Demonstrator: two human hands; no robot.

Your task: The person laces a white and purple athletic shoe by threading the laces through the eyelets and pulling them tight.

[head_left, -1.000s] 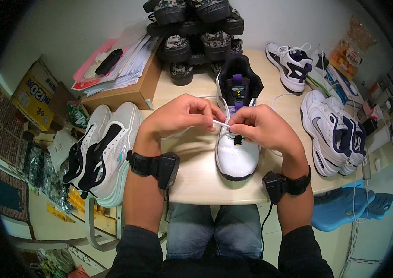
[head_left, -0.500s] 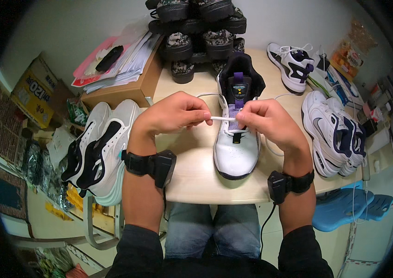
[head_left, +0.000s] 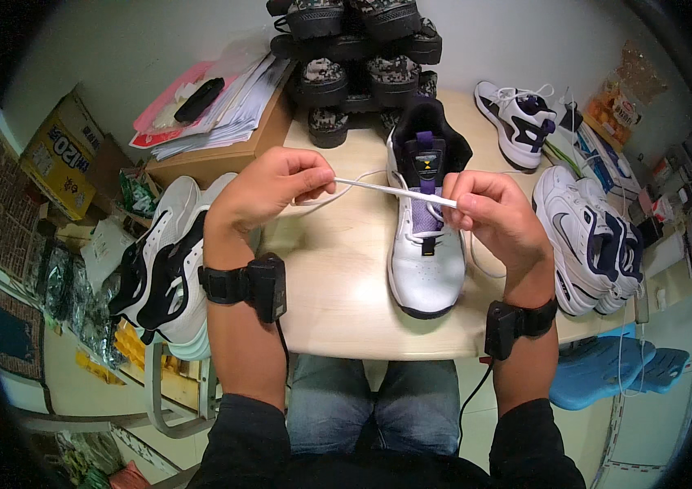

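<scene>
A white sneaker (head_left: 426,275) with a black collar and purple tongue stands on the table before me, toe toward me. Above its tongue a white shoelace (head_left: 385,189) is stretched between my hands. My left hand (head_left: 285,186), left of the shoe, is closed in a pinch on the lace. On the other side my right hand (head_left: 499,213) pinches the lace between thumb and fingers. Loose lengths of lace hang at both sides of the shoe. Part of the lacing is hidden behind my right fingers.
White sneakers (head_left: 168,269) stand at the left table edge, white-and-navy ones (head_left: 578,236) at the right. Another sneaker (head_left: 517,122) sits far right. Camouflage-patterned shoes (head_left: 325,81) are stacked at the back, beside a cardboard box (head_left: 223,163) bearing papers. Blue slippers (head_left: 607,371) are below right.
My hands have moved farther apart, the left going left and up, the right going right. More lace now spans between them, held higher over the shoe.
</scene>
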